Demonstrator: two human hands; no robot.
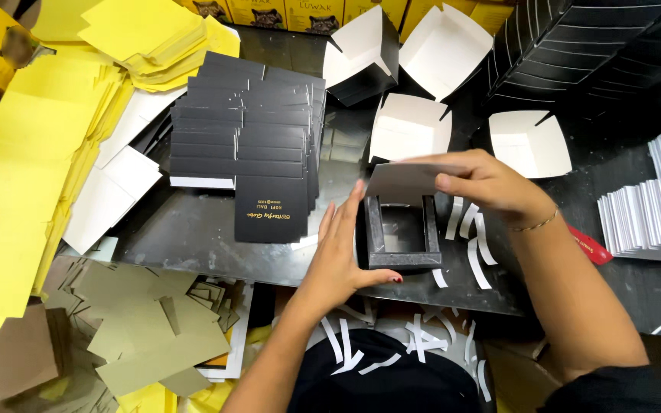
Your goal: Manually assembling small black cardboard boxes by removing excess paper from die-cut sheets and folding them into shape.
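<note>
White strips [422, 340] lie nearest me. Left hand [342, 256] flat, open against the black box [401, 233] mid-table [193, 229]. Right hand [491, 182] pinches its grey flap [403, 182]. Black flats [250, 130] stacked just left.

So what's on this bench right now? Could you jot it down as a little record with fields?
Left hand: flat against the side of a small black box
Right hand: holding down the box's grey flap
Ahead: stack of flat black cards, folded white-lined boxes
Left side: yellow sheets
Near box: white paper strips
Surface: dark table
</note>
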